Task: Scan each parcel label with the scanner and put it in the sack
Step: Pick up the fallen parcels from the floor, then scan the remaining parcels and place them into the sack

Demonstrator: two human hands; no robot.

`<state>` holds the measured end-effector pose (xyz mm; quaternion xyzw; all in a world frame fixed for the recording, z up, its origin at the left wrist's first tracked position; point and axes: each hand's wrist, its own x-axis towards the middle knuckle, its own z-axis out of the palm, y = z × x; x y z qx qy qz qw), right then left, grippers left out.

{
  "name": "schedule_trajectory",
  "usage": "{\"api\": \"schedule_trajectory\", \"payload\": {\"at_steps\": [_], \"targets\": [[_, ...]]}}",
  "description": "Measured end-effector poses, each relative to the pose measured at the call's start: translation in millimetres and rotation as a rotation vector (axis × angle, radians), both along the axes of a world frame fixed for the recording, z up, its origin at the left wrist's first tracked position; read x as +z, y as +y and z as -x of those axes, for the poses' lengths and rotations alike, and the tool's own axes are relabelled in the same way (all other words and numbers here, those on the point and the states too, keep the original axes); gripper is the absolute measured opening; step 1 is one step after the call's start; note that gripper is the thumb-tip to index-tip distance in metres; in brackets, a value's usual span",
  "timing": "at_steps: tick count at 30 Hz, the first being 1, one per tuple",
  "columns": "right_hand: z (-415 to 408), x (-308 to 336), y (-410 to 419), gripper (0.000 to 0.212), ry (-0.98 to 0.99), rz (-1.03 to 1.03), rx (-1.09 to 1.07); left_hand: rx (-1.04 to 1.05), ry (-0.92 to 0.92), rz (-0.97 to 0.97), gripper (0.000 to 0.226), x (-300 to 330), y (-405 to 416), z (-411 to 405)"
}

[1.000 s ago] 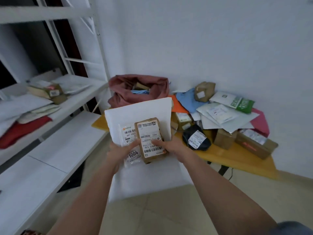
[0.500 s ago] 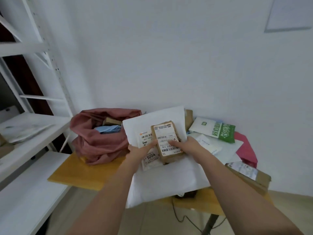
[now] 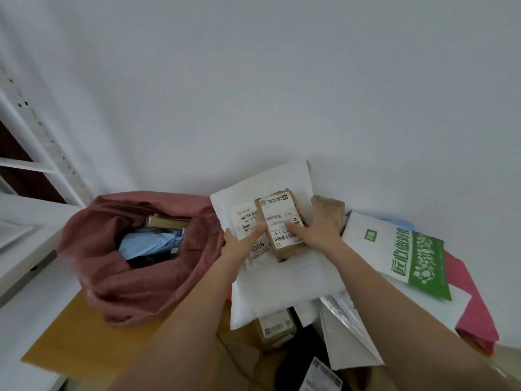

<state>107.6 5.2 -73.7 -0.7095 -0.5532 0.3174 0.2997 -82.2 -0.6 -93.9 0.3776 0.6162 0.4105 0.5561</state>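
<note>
1. Head view, surface and room: a yellow table (image 3: 84,340) stands against a plain white wall (image 3: 282,80). At the left edge rises a white metal shelving frame (image 3: 42,148), with a white shelf board (image 3: 25,244) beside the table.
2. On the table's left part sits a dusty-pink sack (image 3: 135,277) with its mouth open towards the camera. Inside lie a light blue mailer (image 3: 149,244) and a brown box (image 3: 166,221).
3. To the right lie more parcels in a loose heap: a white bag with green print (image 3: 406,258), a pink mailer (image 3: 479,314) under it, a silver-grey mailer (image 3: 346,334), and a small brown box with a label (image 3: 277,328) partly hidden below the held parcels. Another brown packet (image 3: 334,207) shows behind the right hand.
4. Both hands hold a stack above the table, just right of the sack's rim. The bottom piece is a large white mailer (image 3: 282,286); on it lies a small brown parcel (image 3: 284,221).
5. The left hand (image 3: 239,246) grips the mailer's left edge, thumb pressed on its label (image 3: 248,221). The right hand (image 3: 318,230) grips the right side, thumb on the brown parcel's label.
6. The brown parcel's long axis runs away from the camera, tilted slightly left at its far end, label face up. The white mailer's long axis runs the same way; its near end droops over the heap.
7. No scanner can be made out.
</note>
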Motion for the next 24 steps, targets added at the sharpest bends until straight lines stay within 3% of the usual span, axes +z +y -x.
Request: {"api": "schedule_trajectory", "payload": {"at_steps": [5,7,11,14,17,20,24], "targets": [[19.9,-45.2,17.2,0.076,-0.310,0.161,0.056,-0.259,0.054,0.213,0.052,-23.2,32.0,1.0],[26.6,-53.1,21.1,0.075,-0.331,0.169,0.005,-0.315,0.122,0.239,0.039,-30.4,43.4,2.9],[31.5,-56.0,34.4,0.061,-0.311,0.087,-0.087,-0.317,0.177,0.204,0.038,-33.8,66.4,12.4],[37.7,-54.0,41.7,0.047,-0.304,0.050,-0.110,-0.342,0.090,0.214,0.036,-32.1,78.4,16.9],[49.1,-49.1,44.0,0.047,-0.310,0.042,-0.150,-0.309,-0.021,0.220,0.046,-27.2,84.8,24.6],[60.9,-40.2,40.8,0.040,-0.197,-0.047,-0.229,-0.260,-0.132,0.198,0.052,-16.7,86.9,38.9],[77.7,-25.4,35.7,0.033,-0.118,-0.152,-0.132,-0.183,-0.199,0.146,0.044,-1.6,81.4,66.1]]}}
